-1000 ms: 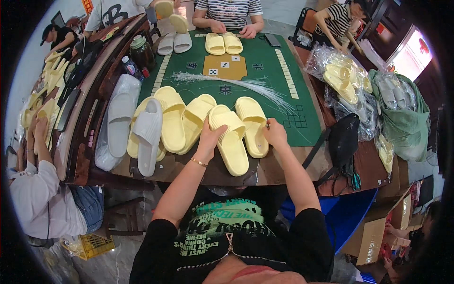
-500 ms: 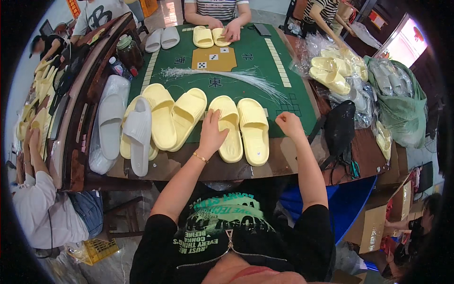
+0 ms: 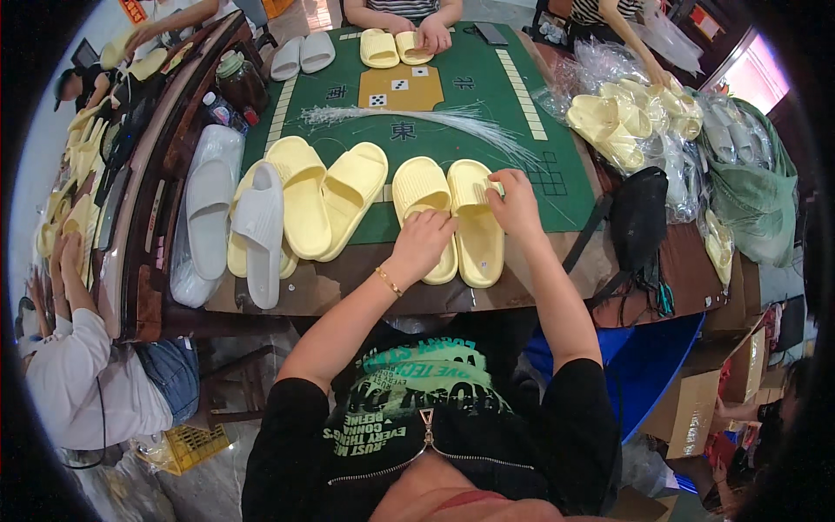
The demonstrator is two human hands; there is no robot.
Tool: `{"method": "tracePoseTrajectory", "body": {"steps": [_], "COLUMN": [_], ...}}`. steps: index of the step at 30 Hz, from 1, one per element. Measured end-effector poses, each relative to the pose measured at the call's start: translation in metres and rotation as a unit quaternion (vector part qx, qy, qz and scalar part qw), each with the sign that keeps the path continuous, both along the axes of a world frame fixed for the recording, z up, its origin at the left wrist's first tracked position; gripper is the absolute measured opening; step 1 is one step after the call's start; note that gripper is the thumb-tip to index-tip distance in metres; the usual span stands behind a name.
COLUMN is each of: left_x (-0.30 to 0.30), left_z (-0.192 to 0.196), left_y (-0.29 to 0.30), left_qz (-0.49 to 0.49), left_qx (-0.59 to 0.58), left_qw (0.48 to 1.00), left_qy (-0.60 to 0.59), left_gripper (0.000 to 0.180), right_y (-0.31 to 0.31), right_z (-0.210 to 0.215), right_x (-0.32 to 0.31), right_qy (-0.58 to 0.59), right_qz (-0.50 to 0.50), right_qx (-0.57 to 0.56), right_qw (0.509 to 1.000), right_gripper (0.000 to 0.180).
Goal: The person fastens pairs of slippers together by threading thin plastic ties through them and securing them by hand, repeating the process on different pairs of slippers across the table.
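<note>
A pair of yellow slippers lies side by side at the table's front edge, toes pointing away from me. My left hand (image 3: 424, 242) is closed over the left yellow slipper (image 3: 419, 181), its curled fingertips at the strap's rear edge. On the right yellow slipper (image 3: 478, 248), my right hand (image 3: 515, 202) pinches the outer side of the strap; the thumb and fingertips are partly hidden there. To the left, two more yellow slippers (image 3: 352, 204) overlap. Beside them a grey slipper (image 3: 259, 239) rests on another yellow one, and a second grey slipper (image 3: 209, 217) lies on clear plastic wrapping.
A bundle of thin white strands (image 3: 435, 123) crosses the green table mat (image 3: 348, 126). Bagged yellow slippers (image 3: 609, 122) and a black bag (image 3: 637, 213) lie on the right. Opposite, another person's hands touch a yellow pair (image 3: 380, 50). A lidded jar (image 3: 239, 83) stands at left.
My right hand has come in from the right onto the right slipper's strap. My left hand has shifted right along the left slipper. The view has moved slightly.
</note>
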State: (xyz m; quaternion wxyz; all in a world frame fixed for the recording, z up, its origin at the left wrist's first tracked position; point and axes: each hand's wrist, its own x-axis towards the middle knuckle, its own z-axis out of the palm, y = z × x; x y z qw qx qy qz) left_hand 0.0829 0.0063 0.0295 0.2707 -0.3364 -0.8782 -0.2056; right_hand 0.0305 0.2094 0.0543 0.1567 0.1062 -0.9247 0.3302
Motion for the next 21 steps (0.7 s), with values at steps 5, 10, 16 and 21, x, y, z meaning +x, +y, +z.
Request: {"method": "tracePoseTrajectory", "body": {"steps": [5,10,16,21], "left_x": [0.000,0.004,-0.021,-0.065], "left_z": [-0.002,0.014,0.045,0.028], "left_y": [0.002,0.002,-0.008,-0.011], "left_qz": [0.002,-0.115,-0.090,0.004], "left_qx": [-0.075,0.031,0.293,0.345], "left_qw": [0.996,0.966,0.881,0.881], "left_qy": [-0.053,-0.231,-0.359,-0.323], "left_gripper": [0.016,0.010,0.012,0.014], "right_y": [-0.006,-0.002,-0.015,-0.013], "right_z": [0.000,-0.002,0.016,0.025], "right_x": [0.004,0.002,-0.003,-0.017], "right_qy": [0.058,0.057,-0.103,-0.152], "right_qz": [0.054,0.082,0.082,0.095], "right_qx": [0.004,0.018,0.109,0.046], "right_qw": [0.997,0.995,0.985,0.983], "right_gripper": [0.019,0.022,0.027,0.034]}}
